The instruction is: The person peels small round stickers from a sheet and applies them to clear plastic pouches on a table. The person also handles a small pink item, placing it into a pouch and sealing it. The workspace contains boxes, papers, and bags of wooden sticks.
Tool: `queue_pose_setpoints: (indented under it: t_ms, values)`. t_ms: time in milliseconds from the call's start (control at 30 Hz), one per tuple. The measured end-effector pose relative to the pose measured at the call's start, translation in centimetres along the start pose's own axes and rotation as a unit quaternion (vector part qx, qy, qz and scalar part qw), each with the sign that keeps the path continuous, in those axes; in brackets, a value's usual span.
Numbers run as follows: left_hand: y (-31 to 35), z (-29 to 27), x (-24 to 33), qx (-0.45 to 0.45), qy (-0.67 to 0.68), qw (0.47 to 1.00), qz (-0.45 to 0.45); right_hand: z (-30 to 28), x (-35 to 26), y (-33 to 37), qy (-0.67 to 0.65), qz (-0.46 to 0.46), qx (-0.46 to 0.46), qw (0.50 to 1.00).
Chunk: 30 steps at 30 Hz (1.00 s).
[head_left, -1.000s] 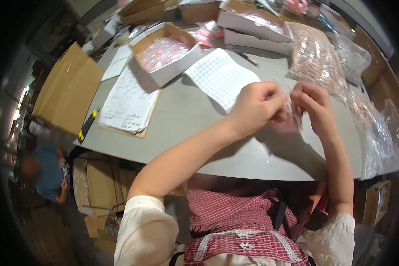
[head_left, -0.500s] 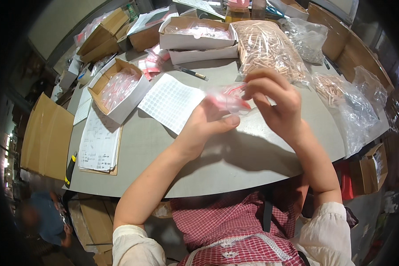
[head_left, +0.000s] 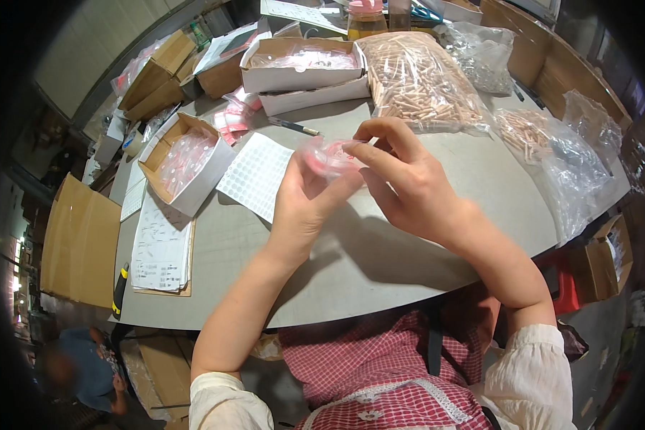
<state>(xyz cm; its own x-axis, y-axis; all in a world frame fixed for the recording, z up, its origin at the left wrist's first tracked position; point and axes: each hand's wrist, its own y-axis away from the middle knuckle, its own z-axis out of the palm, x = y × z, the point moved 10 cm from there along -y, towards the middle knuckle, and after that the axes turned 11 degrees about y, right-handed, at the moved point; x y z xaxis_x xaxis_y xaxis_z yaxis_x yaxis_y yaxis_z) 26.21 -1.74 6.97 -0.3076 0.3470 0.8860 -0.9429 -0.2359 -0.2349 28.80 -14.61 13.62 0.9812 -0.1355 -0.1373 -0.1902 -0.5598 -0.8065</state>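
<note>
Small clear plastic zip bags (head_left: 331, 158) with red edges, blurred by motion, are held above the middle of the table. My left hand (head_left: 299, 197) is closed around them from the left, thumb along their near side. From the right, my right hand (head_left: 416, 179) reaches over with bent fingers, its fingertips pinching the bags' right edge. What the bags contain is too blurred to tell. Just left of my left hand lies a white sheet of round stickers (head_left: 254, 175), and beyond the bags is a dark pen (head_left: 294, 127).
A white box of small bags (head_left: 211, 179) and a clipboard of papers (head_left: 161, 247) lie left. Stacked boxes (head_left: 304, 75) stand behind. A big bag of wooden pegs (head_left: 423, 79) is at back right, a smaller one (head_left: 530, 140) beside it. A yellow-black cutter (head_left: 120, 290) lies at the left edge.
Both hands have shifted left in the picture with the bags. My right hand has come lower and closer to my left, its fingertips now on the bags. The view has shifted slightly.
</note>
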Motion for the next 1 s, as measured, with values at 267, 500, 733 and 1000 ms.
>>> queue_pose_setpoints:
  t_ms: [267, 500, 733, 1000]
  values:
    - [-0.1, -1.5, -0.3, 0.005, -0.025, 1.0, -0.011, 0.4, 0.0, 0.3, 0.031, 0.029, -0.053, 0.998]
    - [-0.2, -0.9, -0.6, -0.009, -0.025, 0.998, -0.056, 0.7, 1.3, 0.2, -0.085, 0.05, -0.082, 0.992]
    - [-0.5, -1.1, -0.7, -0.038, -0.01, 0.997, -0.073, 0.7, 2.2, 0.4, -0.13, 0.078, -0.103, 0.983]
    - [-0.6, -0.9, 0.7, -0.069, -0.041, 0.996, -0.044, -0.5, 0.9, -0.2, -0.101, 0.038, -0.076, 0.991]
